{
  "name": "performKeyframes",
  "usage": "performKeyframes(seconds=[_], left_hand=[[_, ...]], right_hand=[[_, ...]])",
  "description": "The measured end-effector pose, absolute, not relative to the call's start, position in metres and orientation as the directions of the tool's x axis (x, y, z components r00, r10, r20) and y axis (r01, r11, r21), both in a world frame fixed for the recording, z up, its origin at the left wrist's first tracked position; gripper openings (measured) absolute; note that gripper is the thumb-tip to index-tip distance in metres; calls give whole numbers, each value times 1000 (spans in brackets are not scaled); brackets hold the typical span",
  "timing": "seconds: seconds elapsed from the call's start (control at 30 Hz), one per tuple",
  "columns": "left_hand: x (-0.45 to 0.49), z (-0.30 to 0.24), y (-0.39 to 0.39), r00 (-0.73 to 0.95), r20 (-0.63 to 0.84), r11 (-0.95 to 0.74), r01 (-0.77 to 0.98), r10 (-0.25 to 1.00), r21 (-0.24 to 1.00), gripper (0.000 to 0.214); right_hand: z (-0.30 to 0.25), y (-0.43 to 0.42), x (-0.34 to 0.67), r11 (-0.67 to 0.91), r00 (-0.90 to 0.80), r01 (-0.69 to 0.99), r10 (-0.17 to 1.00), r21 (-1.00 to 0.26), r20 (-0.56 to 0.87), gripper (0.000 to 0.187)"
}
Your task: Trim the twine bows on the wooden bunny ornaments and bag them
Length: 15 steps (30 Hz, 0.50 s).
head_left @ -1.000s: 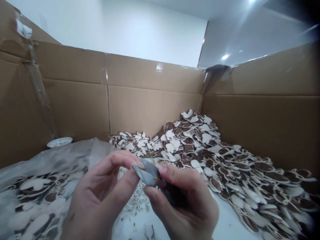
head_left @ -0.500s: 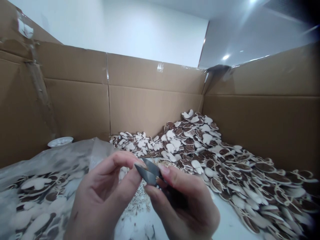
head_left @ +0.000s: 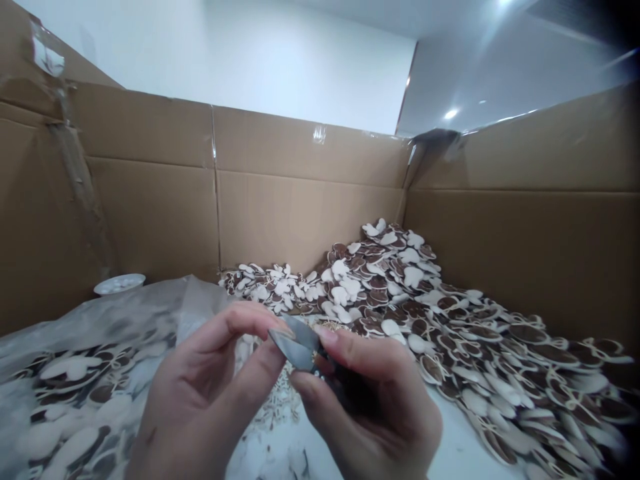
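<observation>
Low in the middle of the view, both hands meet over a small grey pointed tool, perhaps a pair of snips (head_left: 296, 345). My right hand (head_left: 370, 407) is wrapped round its dark handle, with thumb and forefinger near the blades. My left hand (head_left: 200, 400) pinches at the blade tips with thumb and forefinger; whatever lies between them is too small to make out. Behind the hands lies a heap of flat brown-and-white cutout pieces (head_left: 425, 313).
Tall cardboard walls (head_left: 300, 213) enclose the work surface on three sides. A clear plastic bag (head_left: 90, 360) holding more cutouts lies at the left. A small white dish (head_left: 119, 285) sits by the left wall. Pale wooden scraps (head_left: 273, 403) lie under the hands.
Almost nothing: the grey tool's tip tilted slightly toward my left fingers, and both hands shifted very little.
</observation>
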<state>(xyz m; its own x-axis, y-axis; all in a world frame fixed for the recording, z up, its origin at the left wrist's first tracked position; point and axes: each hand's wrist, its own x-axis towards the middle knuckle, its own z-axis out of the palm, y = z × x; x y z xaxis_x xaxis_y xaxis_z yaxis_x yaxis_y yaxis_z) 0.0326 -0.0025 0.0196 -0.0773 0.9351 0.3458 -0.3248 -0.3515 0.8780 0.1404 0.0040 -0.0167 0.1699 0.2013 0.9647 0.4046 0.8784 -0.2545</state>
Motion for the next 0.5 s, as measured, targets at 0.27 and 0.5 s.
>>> performKeyframes(seconds=[0.27, 0.5], left_hand=[[11, -13, 24, -112, 633, -643, -149, 766, 751, 12], [22, 8, 12, -5, 405, -389, -289, 914, 875, 14]], right_hand=[[-17, 7, 138, 903, 187, 336, 214, -267, 959, 7], [-17, 2, 139, 882, 189, 365, 242, -297, 952, 7]])
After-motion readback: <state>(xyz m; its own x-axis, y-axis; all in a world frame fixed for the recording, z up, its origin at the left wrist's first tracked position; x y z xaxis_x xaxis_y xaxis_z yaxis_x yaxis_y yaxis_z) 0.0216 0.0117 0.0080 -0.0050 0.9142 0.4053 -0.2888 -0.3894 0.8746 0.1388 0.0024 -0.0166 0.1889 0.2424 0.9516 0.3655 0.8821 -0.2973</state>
